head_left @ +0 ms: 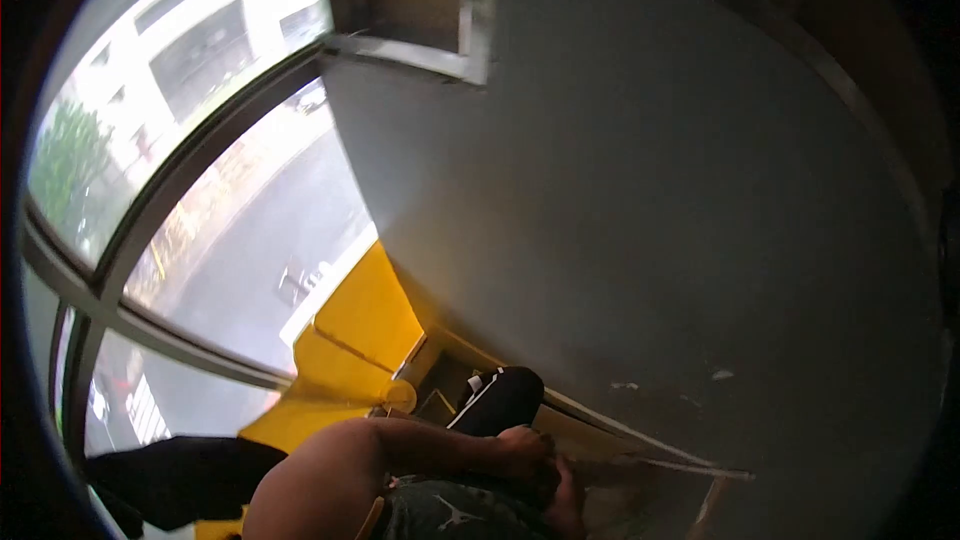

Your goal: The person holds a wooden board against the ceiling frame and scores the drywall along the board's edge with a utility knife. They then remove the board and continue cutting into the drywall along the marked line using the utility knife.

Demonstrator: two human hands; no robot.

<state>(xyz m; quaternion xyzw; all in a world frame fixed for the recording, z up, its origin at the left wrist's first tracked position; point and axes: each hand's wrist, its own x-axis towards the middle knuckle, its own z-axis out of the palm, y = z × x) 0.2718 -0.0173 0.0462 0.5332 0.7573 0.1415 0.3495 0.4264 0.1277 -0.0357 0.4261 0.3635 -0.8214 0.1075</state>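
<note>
My left hand (528, 455) is closed at the end of my bare left arm, low in the view and right of centre. Touching it is my right hand (568, 502), which also looks curled. The two hands meet in front of my dark shirt (440, 510), which bears a pale print. Shadow covers the fingers, and whatever lies between them, if anything, cannot be made out. Just beyond the hands is a knee in black trousers (510, 395) with white stripes.
A large grey wall panel (650, 190) fills the right side. A yellow ledge (370, 305) runs below the window frame (190, 140), with a street outside. A round yellow object (398, 397) sits near my forearm. Dark cloth (185, 480) hangs at lower left.
</note>
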